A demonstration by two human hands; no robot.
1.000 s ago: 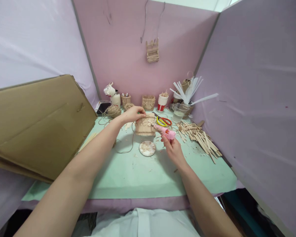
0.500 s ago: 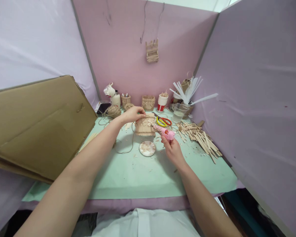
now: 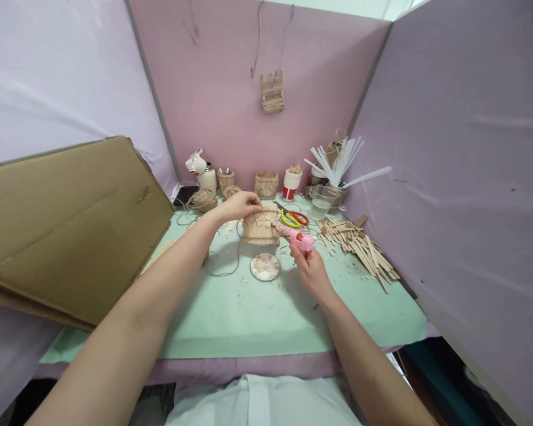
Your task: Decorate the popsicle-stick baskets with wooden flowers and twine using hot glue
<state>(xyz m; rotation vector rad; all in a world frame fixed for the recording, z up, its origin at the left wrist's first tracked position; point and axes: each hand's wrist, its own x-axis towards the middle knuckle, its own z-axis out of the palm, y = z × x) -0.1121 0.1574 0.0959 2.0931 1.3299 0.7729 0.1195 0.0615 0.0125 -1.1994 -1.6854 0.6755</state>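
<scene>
My left hand grips the top edge of a small wooden-stick basket, its fingers closed over the rim. Pale petal-like pieces decorate the basket's front. In my right hand is a pink hot glue gun, pointing left. The gun's nozzle reaches the right part of the basket's front; whether it touches cannot be made out. Just below the basket lies a round white dish with small wood shavings in it. Yellow-and-red-handled scissors rest behind the glue gun.
Loose craft sticks are heaped at the right. A large cardboard sheet leans at the left. Along the back stand a finished basket, a paper cup of sticks, a clear cup and white glue sticks. Twine lies back left.
Almost nothing differs. Both hands, the basket and the glue gun hold their places, while the whole view shifts very slightly.
</scene>
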